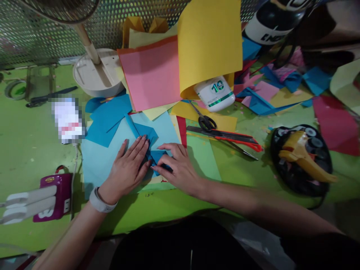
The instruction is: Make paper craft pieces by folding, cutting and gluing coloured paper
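Note:
A folded piece of blue paper (145, 131) lies on a stack of coloured sheets, on top of a light blue sheet (97, 161). My left hand (128, 168) rests flat on it, fingers stretched out and pressing its left side. Just to the right, my right hand (178, 165) pinches the lower part of the same blue paper between thumb and fingers. Part of the paper is hidden under both hands. More blue paper pieces (108, 120) lie beyond my left hand.
Black-handled scissors (207, 122) and an orange-and-black cutter (236, 138) lie right of the stack. A glue gun (303, 153) sits on a black holder. Left are a phone (68, 119) and a purple power box (54, 197). Behind stand a fan base (105, 75) and a white tub (216, 93).

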### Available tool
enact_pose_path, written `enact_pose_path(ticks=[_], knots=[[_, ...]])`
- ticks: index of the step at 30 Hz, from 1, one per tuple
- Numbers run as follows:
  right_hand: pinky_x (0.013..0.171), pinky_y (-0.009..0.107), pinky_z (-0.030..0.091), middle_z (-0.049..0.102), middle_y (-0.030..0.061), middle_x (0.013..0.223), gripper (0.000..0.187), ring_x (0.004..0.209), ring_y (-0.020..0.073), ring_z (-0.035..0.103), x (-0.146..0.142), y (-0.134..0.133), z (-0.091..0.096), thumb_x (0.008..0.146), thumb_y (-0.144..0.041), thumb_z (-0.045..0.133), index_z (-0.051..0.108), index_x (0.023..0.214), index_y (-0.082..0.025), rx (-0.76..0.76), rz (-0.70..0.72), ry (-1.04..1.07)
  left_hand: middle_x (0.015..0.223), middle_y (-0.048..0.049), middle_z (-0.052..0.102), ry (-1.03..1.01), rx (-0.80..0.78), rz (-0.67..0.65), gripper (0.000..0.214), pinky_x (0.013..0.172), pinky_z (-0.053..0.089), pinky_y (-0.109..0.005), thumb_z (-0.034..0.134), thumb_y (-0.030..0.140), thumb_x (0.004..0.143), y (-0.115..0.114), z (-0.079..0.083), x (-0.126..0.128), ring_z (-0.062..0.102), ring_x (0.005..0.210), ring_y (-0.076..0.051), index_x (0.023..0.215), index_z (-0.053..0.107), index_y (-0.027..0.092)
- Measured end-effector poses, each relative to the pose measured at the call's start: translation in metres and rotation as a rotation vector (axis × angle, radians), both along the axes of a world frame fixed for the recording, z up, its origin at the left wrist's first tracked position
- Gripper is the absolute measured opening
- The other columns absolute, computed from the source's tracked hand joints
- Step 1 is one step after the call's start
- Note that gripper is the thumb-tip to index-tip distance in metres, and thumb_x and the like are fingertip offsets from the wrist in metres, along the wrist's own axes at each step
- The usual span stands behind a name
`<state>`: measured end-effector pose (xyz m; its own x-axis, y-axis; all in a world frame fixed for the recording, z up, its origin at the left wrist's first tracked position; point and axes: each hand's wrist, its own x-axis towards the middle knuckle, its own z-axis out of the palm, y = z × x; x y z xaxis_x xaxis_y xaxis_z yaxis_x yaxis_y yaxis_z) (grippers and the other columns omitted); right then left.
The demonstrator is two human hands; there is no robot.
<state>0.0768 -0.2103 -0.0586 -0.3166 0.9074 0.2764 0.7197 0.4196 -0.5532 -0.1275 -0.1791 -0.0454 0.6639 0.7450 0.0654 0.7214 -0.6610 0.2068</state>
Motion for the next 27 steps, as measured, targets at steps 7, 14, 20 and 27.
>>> enact_pose_path(ticks=[7, 14, 20, 27], knots=[[0.093, 0.043, 0.043, 0.060, 0.0077, 0.116, 0.023, 0.109, 0.0255, 0.052, -0.0002, 0.0008, -0.0006, 0.092, -0.039, 0.061, 0.065, 0.078, -0.021, 0.011, 0.004, 0.007, 0.158, -0.0116, 0.030, -0.007, 0.008, 0.004, 0.057, 0.122, 0.016, -0.051, 0.038, 0.032, 0.100, -0.0004, -0.0001, 0.0010, 0.028, 0.146, -0.024, 0.153, 0.027, 0.015], [0.092, 0.043, 0.042, 0.061, 0.0072, 0.116, 0.023, 0.108, 0.0250, 0.052, 0.0004, 0.0015, -0.0008, 0.092, -0.040, 0.061, 0.066, 0.078, -0.022, 0.015, 0.008, -0.010, 0.155, -0.0112, 0.037, -0.031, 0.033, 0.034, 0.051, 0.120, 0.020, -0.053, 0.038, 0.031, 0.101, 0.0003, -0.0050, 0.0034, 0.034, 0.144, -0.024, 0.149, 0.035, 0.015], [0.090, 0.042, 0.042, 0.062, 0.0072, 0.114, 0.023, 0.106, 0.0248, 0.053, 0.0006, 0.0020, -0.0008, 0.092, -0.039, 0.061, 0.066, 0.078, -0.021, 0.026, 0.017, -0.005, 0.153, -0.0114, 0.040, -0.045, 0.033, 0.055, 0.048, 0.119, 0.024, -0.053, 0.038, 0.028, 0.101, -0.0006, -0.0035, 0.0066, 0.036, 0.143, -0.024, 0.147, 0.038, 0.014], [0.089, 0.041, 0.041, 0.063, 0.0064, 0.114, 0.021, 0.106, 0.0239, 0.053, 0.0002, 0.0025, 0.0001, 0.092, -0.038, 0.062, 0.067, 0.079, -0.022, 0.007, 0.019, -0.008, 0.153, -0.0109, 0.040, -0.053, 0.028, 0.069, 0.049, 0.119, 0.023, -0.053, 0.039, 0.027, 0.100, -0.0016, -0.0035, 0.0076, 0.036, 0.143, -0.024, 0.147, 0.038, 0.014]])
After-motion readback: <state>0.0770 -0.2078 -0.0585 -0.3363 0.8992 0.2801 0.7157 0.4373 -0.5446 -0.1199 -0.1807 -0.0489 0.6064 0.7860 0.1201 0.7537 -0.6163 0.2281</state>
